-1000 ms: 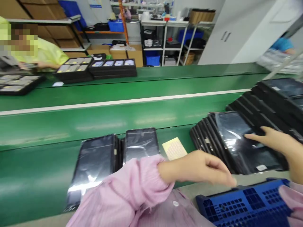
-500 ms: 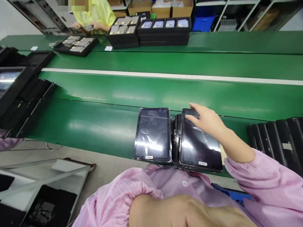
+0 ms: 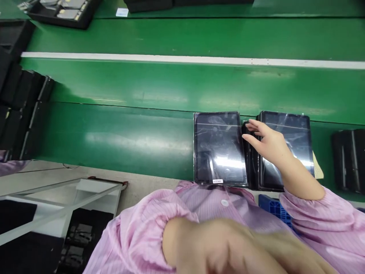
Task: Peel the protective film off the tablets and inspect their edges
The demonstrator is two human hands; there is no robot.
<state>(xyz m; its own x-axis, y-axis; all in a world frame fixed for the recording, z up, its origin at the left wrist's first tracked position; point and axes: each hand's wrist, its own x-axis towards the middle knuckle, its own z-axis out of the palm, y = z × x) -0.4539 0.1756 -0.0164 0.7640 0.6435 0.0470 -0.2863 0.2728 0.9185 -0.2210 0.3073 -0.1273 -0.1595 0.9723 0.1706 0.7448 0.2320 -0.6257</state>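
Two stacks of black tablets in clear film lie side by side at the front edge of the green bench. The top left tablet (image 3: 220,146) is glossy, with a small white label at its near edge. Over the gap and the top right tablet (image 3: 295,131) hovers my right hand (image 3: 268,144), fingers apart with nothing in them. Whether it touches the stack I cannot tell. My left hand (image 3: 228,247) is low in front of my chest, close to the camera; its fingers are smeared by motion and run off the bottom edge.
Black trays (image 3: 23,102) are stacked at the left end of the bench (image 3: 128,133), more black trays (image 3: 349,160) at the right. Across it sits a tray of grey pieces (image 3: 68,13). A white-framed cart (image 3: 108,194) stands lower left, a blue crate (image 3: 275,207) below the bench.
The view has tilted down and turned left, so the tablets appear further right. My right hand has moved from the right tablet toward the gap between the stacks. My left hand is blurred.
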